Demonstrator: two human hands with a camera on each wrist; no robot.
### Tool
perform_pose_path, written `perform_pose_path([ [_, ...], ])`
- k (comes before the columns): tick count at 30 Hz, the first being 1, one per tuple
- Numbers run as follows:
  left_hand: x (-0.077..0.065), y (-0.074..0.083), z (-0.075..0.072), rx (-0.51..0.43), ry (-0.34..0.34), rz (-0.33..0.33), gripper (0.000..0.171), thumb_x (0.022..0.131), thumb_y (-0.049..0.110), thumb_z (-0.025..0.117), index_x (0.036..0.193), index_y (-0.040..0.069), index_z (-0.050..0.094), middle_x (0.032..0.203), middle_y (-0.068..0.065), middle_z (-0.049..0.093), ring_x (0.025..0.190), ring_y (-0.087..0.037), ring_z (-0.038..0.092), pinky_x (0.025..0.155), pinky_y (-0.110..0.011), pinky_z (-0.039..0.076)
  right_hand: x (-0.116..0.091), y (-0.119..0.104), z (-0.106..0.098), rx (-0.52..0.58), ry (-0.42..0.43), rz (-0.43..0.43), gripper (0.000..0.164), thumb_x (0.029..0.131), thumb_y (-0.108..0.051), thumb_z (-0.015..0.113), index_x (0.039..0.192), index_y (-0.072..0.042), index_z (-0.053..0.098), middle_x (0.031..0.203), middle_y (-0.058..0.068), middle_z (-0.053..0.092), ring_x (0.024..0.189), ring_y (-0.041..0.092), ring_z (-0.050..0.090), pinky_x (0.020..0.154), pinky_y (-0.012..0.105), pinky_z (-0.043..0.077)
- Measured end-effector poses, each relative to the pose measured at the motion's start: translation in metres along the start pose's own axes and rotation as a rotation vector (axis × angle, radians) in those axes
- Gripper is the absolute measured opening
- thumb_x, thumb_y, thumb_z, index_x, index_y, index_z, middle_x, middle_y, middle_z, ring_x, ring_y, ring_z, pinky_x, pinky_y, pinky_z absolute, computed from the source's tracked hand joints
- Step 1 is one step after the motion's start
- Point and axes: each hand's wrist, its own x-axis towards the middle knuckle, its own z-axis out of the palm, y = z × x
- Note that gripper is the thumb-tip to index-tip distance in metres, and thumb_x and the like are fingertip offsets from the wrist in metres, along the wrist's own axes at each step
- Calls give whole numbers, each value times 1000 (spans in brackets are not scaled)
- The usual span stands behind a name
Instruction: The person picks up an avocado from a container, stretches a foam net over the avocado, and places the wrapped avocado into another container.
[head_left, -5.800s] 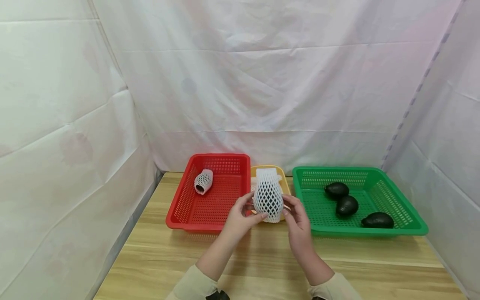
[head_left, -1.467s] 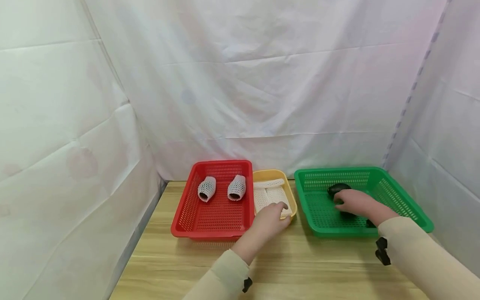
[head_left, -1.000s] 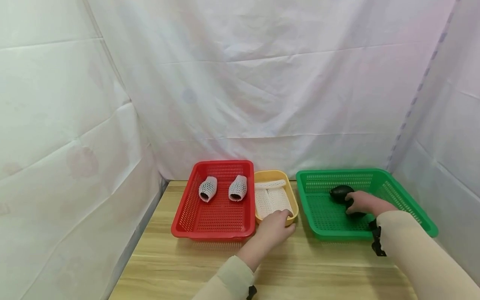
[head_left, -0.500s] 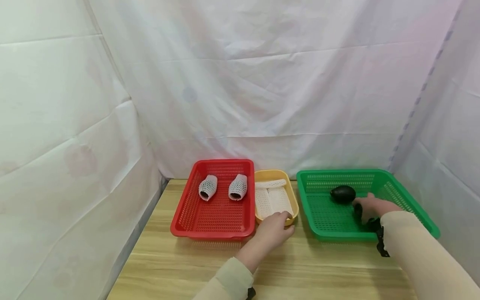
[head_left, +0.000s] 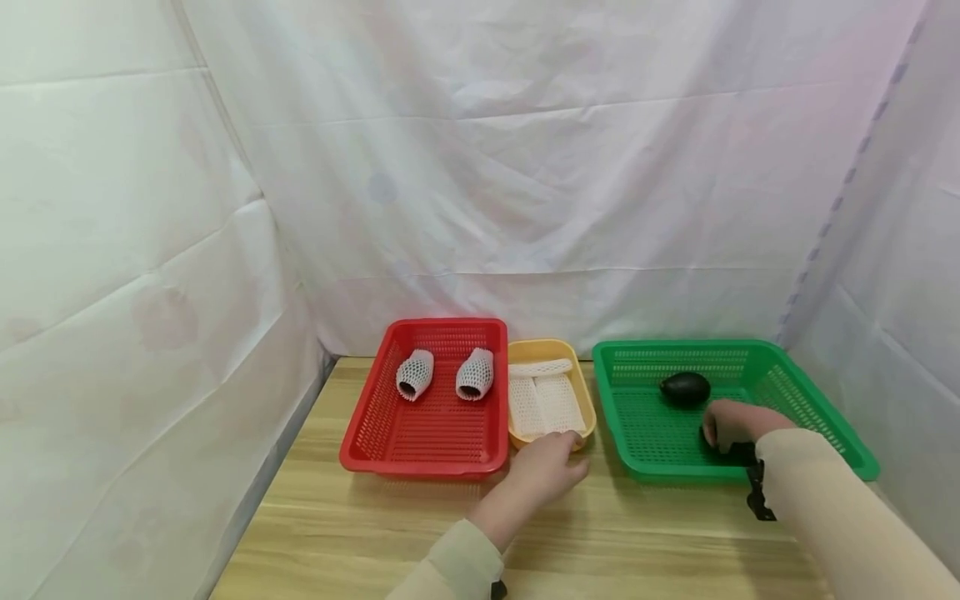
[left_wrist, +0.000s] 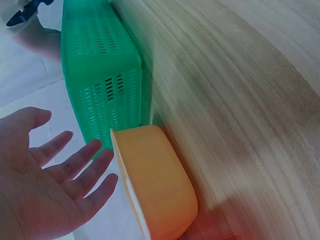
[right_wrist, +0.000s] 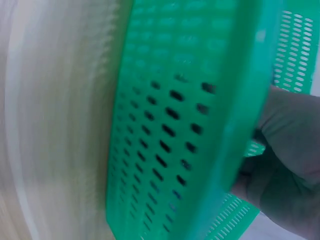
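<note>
In the head view, my right hand (head_left: 733,422) reaches down into the green basket (head_left: 652,471) with curled fingers round a dark avocado (head_left: 718,455), mostly covered by the hand. Another avocado (head_left: 686,388) lies just behind it. The right wrist view shows the basket's wall hiding the fingertips. My left hand (head_left: 542,468) hovers at the front of the small yellow basket (head_left: 590,417), holding nothing. Its fingers are loosely spread in the left wrist view. White foam net sleeves (head_left: 557,404) lie flat in the yellow basket, with one across the back.
To the left stands a red basket (head_left: 349,450) with two net-wrapped avocados, one on the left (head_left: 416,375) and one on the right (head_left: 475,374). All three baskets sit on a wooden table (head_left: 315,533) before a white cloth backdrop (head_left: 525,192).
A second net-wrapped avocado now lies in the red basket. My right hand has moved into the green basket and shifted slightly right and nearer, off the rear avocado. My left hand has barely moved lately.
</note>
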Motion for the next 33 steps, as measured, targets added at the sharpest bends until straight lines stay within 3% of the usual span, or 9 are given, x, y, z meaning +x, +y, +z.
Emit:
perform_pose_path([
  [7,-3,-3,5,-14,-2,-12,32,90,40,62,117,22,65,110,10,66,98,-8,61,83,-39,50,-2,-15,-6,167,8,-129,18,81,16,59,81,-2,63,81,6,57,61,18,42,56,32,40],
  [11,-4,-4,8,-48,-4,-36,30,90,41,62,116,26,65,111,12,65,101,-8,60,87,-48,47,-4,-28,-10,154,105,-207,15,84,8,62,86,-7,68,113,25,57,96,42,55,61,33,45],
  [14,-5,-5,9,-134,-19,-25,31,91,38,63,118,22,64,112,10,65,103,-7,59,90,-39,48,-7,-44,-12,173,181,-248,12,86,0,67,88,-11,70,134,33,44,122,54,40,70,36,49],
  [16,-6,-6,10,-209,-30,-14,33,92,35,63,121,20,63,113,9,65,102,-6,59,88,-30,48,-9,-58,-11,210,230,-287,10,87,-6,70,89,-15,72,138,33,40,122,55,40,73,39,51],
  [20,-7,-5,11,-371,-41,-32,41,92,37,63,130,21,57,120,8,62,105,-5,58,90,-29,48,-10,-88,-5,274,307,-412,8,87,-12,73,90,-20,73,140,27,42,116,51,48,75,42,52],
  [23,-8,-2,11,-562,-56,-70,49,96,44,56,140,24,50,124,7,61,108,-8,58,93,-33,48,-10,-109,6,320,329,-493,10,88,-13,73,92,-22,73,142,23,43,116,47,50,77,40,53],
  [28,-10,0,11,-1100,-50,-92,54,104,41,42,150,14,34,120,-10,63,106,-31,63,92,-47,49,-3,-133,30,429,375,-589,14,88,-9,72,96,-20,71,144,23,39,120,50,45,77,35,54],
  [30,-11,-2,13,-1290,-43,-96,56,105,38,40,152,9,29,119,-15,62,107,-39,62,93,-51,47,0,-140,41,466,398,-599,15,89,-8,70,100,-19,70,145,24,37,122,52,42,77,34,55],
  [33,-13,-6,19,-1461,-28,-124,59,105,36,40,155,10,20,122,-17,61,108,-40,61,96,-52,45,4,-149,58,504,434,-578,21,92,-9,67,111,-17,69,149,22,31,125,51,40,81,39,54],
])
